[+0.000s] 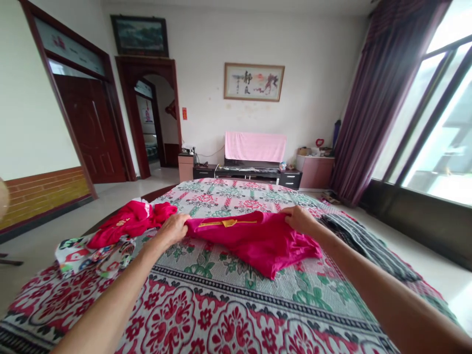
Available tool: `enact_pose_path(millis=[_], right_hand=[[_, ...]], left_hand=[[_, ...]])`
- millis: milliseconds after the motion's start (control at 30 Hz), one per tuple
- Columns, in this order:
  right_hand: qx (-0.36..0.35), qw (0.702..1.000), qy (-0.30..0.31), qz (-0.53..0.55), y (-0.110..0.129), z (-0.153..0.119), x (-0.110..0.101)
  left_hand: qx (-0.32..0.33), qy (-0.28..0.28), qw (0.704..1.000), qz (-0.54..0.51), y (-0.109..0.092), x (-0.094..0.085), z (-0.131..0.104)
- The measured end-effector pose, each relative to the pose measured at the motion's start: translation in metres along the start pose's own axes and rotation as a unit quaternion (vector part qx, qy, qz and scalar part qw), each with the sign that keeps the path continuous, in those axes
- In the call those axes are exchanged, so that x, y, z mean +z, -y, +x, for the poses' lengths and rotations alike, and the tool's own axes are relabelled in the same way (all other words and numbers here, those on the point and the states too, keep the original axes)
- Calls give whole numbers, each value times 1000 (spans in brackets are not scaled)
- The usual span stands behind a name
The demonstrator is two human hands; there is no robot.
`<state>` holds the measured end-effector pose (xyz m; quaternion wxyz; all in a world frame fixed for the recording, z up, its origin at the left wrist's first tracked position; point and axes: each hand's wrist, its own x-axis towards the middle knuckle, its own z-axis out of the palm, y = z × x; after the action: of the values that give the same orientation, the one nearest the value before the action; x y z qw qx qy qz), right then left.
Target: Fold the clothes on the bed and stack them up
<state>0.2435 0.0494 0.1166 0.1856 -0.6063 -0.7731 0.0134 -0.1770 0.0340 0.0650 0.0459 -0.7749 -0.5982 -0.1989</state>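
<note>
Head view: magenta garment [243, 237] is being held by left hand [177, 227] at nine o'clock, right hand [298, 219] at two; creasing is being risked by bunching at four.

The garment [254, 241] is a plain, deep magenta-pink piece of thin fabric, with a narrow yellow-orange strip [210, 224] and a small tab of that colour along its top edge. It is drawn out sideways between the left hand [176, 228] and the right hand [299, 220], midway between the side edges of the patterned cloth [228, 322]. Its body hangs slack, bunched and creased toward the cloth's right edge, a lower corner pointing toward the near edge; it is probably a top, though the folds obscure its cut.
</note>
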Motion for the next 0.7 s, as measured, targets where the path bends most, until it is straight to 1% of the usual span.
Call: enact_pose_path(millis=[133, 200, 267, 333, 367, 400, 433, 500, 533, 567, 600, 633, 700], right_hand=[[13, 998, -56, -29, 2, 4, -8], [18, 996, -65, -52, 8, 4, -15], [29, 995, -59, -76, 14, 3, -24], [52, 992, -49, -101, 21, 3, -31], [64, 991, -46, -109, 23, 3, -34], [75, 990, -43, -112, 24, 3, -35], [86, 990, -43, -105, 24, 4, -35], [111, 991, -61, -33, 20, 8, -33], [125, 989, -75, 20, 17, 10, -30], [138, 983, -89, 77, 13, 13, -27], [148, 975, -101, 130, 10, 16, -24], [150, 967, -111, 174, 6, 20, -22], [122, 955, -128, 236, 2, 26, -22]], left_hand=[[-87, -72, 994, 8, 4, 8, 10], [-107, -94, 990, 20, 3, 11, 13], [-114, -109, 987, 18, 1, 14, 17], [-133, -115, 984, -7, 0, 17, 21], [-153, -108, 982, -35, -1, 18, 22], [-180, -95, 976, -77, -1, 20, 24], [-216, -79, 963, -138, -3, 21, 24], [-291, -46, 916, -272, -7, 23, 25], [-320, -36, 889, -324, -9, 24, 25], [-339, -30, 869, -359, -11, 24, 25], [-347, -27, 859, -376, -14, 22, 26], [-345, -25, 857, -382, -15, 19, 27], [-328, -33, 861, -388, -18, 6, 34]])
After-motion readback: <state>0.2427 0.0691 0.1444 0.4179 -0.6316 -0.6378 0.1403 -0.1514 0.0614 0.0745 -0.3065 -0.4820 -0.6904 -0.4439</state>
